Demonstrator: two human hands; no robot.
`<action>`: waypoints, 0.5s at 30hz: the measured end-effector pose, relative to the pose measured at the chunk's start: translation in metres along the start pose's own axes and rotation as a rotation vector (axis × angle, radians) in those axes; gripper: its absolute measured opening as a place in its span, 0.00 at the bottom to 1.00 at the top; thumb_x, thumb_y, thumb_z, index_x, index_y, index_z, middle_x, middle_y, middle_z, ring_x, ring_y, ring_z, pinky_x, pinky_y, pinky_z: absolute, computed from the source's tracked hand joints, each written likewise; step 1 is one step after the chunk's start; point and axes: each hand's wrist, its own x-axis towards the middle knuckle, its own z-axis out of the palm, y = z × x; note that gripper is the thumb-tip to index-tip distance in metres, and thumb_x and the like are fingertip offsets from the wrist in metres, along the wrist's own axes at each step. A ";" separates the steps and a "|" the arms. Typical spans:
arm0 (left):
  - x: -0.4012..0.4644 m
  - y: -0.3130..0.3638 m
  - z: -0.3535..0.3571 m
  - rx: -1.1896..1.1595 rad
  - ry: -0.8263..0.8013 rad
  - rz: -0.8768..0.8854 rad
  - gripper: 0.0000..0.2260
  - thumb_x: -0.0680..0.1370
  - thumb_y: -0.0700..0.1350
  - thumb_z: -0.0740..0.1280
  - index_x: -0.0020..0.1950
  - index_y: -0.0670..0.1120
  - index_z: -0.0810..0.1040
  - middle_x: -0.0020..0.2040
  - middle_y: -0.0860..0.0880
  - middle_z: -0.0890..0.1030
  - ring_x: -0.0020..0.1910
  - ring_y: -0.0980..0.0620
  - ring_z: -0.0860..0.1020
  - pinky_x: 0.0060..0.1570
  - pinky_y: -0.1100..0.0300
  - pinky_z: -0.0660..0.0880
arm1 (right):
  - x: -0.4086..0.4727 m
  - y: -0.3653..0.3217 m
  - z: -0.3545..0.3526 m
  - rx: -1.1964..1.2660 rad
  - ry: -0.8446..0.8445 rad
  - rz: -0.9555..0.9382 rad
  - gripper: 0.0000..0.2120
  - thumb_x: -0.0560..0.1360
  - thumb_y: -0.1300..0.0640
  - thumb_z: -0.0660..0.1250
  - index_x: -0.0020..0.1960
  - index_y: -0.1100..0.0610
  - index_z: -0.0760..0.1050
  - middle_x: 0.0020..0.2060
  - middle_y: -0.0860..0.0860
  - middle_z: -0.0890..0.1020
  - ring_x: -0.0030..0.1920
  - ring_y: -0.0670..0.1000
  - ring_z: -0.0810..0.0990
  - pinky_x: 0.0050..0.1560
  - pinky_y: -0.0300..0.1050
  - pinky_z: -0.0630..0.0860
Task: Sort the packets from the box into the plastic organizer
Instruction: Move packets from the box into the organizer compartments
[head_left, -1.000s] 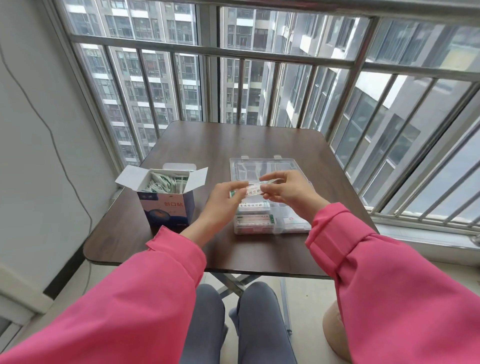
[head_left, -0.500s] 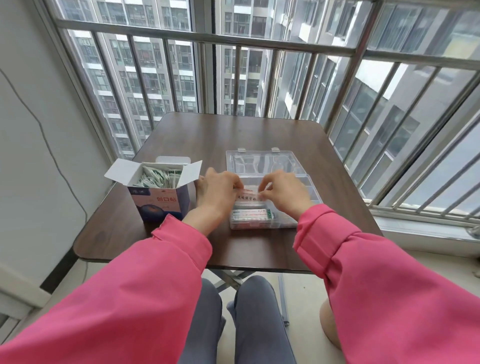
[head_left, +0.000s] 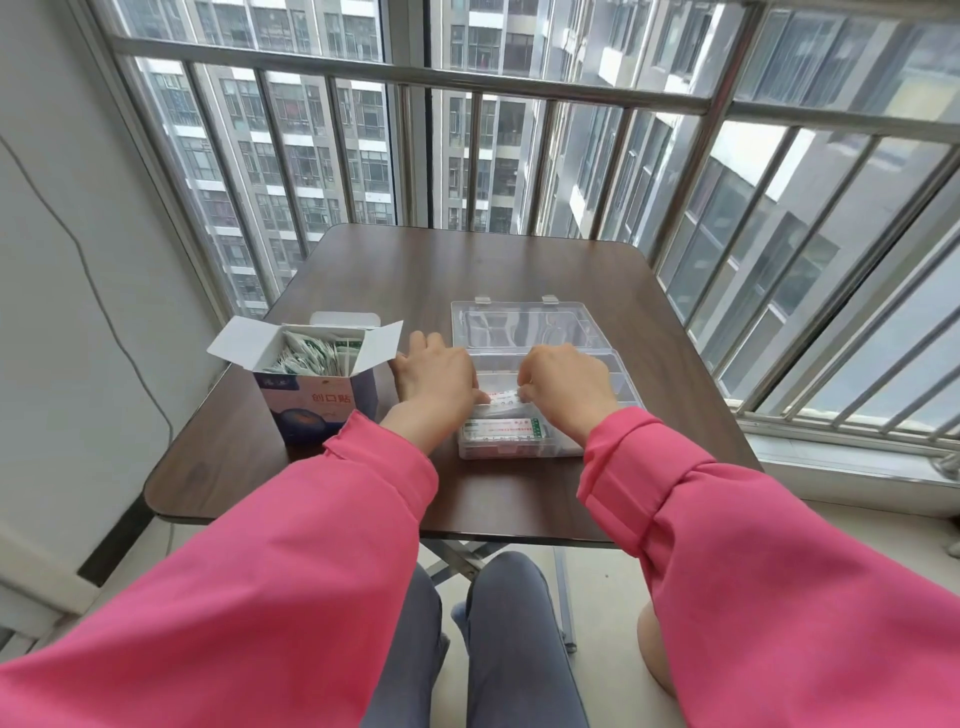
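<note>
Dark wooden bench (head_left: 519, 270) mid-frame, barred window (head_left: 519, 104) behind, white wall (head_left: 62, 260) left. Both hands' fingers pinching a packet (head_left: 503, 399) over the clear organizer (head_left: 618, 374) at centre; open box (head_left: 311, 400) left of it.

Pink sleeves (head_left: 311, 571), grey trousers (head_left: 519, 649)

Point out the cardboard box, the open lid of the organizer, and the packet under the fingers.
cardboard box (head_left: 317, 408), head view, front face.
organizer lid (head_left: 524, 325), head view, clear panel.
packet (head_left: 503, 399), head view, printed top.
</note>
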 end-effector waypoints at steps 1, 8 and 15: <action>0.000 0.001 0.000 0.002 -0.009 -0.004 0.17 0.73 0.60 0.67 0.57 0.53 0.80 0.61 0.46 0.71 0.64 0.46 0.64 0.59 0.49 0.62 | 0.000 -0.001 -0.001 -0.012 -0.001 -0.001 0.09 0.75 0.59 0.65 0.55 0.56 0.78 0.52 0.56 0.80 0.55 0.59 0.78 0.48 0.47 0.71; -0.001 -0.004 -0.005 -0.024 0.001 -0.008 0.12 0.78 0.45 0.65 0.61 0.48 0.78 0.62 0.43 0.72 0.63 0.43 0.64 0.56 0.52 0.63 | 0.001 0.000 0.001 -0.002 -0.005 0.004 0.08 0.75 0.60 0.65 0.53 0.58 0.78 0.50 0.56 0.81 0.52 0.60 0.79 0.46 0.48 0.71; 0.003 0.007 -0.006 0.050 -0.022 -0.056 0.14 0.77 0.41 0.63 0.62 0.46 0.74 0.63 0.43 0.72 0.65 0.44 0.64 0.61 0.49 0.61 | 0.001 0.001 0.003 0.052 -0.016 0.012 0.09 0.74 0.59 0.66 0.53 0.57 0.79 0.50 0.56 0.81 0.53 0.59 0.78 0.46 0.49 0.72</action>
